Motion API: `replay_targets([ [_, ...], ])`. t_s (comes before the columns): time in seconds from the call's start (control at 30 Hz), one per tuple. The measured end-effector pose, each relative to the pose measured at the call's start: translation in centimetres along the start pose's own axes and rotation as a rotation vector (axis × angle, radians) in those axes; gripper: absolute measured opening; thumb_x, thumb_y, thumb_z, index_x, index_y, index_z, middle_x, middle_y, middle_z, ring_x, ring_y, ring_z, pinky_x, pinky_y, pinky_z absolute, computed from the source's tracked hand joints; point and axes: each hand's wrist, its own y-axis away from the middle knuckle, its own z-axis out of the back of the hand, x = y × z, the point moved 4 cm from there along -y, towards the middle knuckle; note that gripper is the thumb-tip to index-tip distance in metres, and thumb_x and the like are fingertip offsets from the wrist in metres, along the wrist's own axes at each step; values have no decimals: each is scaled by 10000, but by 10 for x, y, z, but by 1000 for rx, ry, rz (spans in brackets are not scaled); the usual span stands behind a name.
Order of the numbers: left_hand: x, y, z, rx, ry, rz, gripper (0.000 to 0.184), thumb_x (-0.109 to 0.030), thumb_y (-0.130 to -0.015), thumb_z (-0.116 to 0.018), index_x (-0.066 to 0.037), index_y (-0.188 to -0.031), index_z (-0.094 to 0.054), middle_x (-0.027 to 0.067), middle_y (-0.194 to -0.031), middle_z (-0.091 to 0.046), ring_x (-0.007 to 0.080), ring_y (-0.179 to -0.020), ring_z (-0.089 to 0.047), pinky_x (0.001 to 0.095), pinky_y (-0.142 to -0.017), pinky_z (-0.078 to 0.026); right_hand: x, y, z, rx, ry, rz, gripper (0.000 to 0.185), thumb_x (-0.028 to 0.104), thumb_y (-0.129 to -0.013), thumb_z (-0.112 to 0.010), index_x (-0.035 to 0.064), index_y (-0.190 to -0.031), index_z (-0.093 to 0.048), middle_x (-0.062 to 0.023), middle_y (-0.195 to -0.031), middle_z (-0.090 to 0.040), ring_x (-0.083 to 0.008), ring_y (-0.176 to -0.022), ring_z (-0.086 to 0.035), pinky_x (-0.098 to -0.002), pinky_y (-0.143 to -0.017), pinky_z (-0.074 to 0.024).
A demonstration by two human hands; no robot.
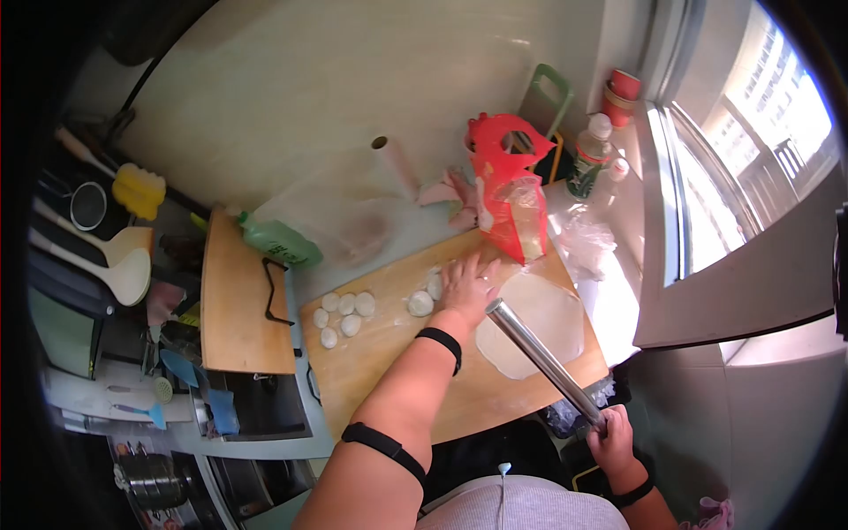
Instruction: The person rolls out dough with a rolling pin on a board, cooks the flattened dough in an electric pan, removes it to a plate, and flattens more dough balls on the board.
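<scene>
My right hand (613,442) is wrapped round the near end of a steel rolling pin (546,360), which slants up over a wide, thin sheet of dough (537,322). My left hand (468,284) reaches across the wooden board (415,375) with its fingers stretched out, palm down, between the dough sheet and the dough balls. One dough ball (420,304) lies just left of it, and another is partly hidden beside its fingers. Several smaller dough balls (346,304) are grouped farther left. Beyond my left fingertips stands an opened red plastic bag (503,190).
Left of the board is an upright wooden panel (238,305) with a black handle, beside a green bottle (281,243). Plastic bottles (588,157) stand at the back right below the window. A roll of film (395,168) leans by the wall. Utensils (124,265) hang at far left.
</scene>
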Motion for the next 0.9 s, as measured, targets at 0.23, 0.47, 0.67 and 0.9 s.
replay_targets([
  [0.23,71,48,18,312,-21,163,430,-323,-924,-532,-316,-1353,-508,16,-1492,-347,237,-1384,-296,487,-1141,-205,21,-23,-17,29,28,144,367,-65,-644,-605,17,-978,-477,-158,-788,-494,-321,-655,-509,-401,-546,-443],
  [0.47,134,186,68,19,37,-121,487,-150,-766,-724,-126,-1231,-582,97,-1275,-555,311,-1173,-529,424,-978,-437,58,-41,-51,89,-32,133,352,-43,-669,-627,9,-989,-491,-177,-823,-516,-371,-704,-550,-426,-571,-463],
  [0.67,183,234,100,-31,144,41,476,-123,-713,-771,-86,-1158,-606,116,-1134,-587,316,-1039,-571,393,-907,-473,104,-43,-104,226,-33,44,287,-7,-717,-646,7,-968,-510,-177,-839,-529,-377,-719,-560,-429,-598,-465],
  [0.9,180,220,84,12,211,215,434,-254,-724,-770,-75,-1096,-636,111,-1028,-584,315,-975,-569,408,-855,-471,139,-30,-136,183,20,55,295,-4,-741,-638,-1,-994,-487,-185,-827,-506,-385,-700,-532,-440,-601,-445],
])
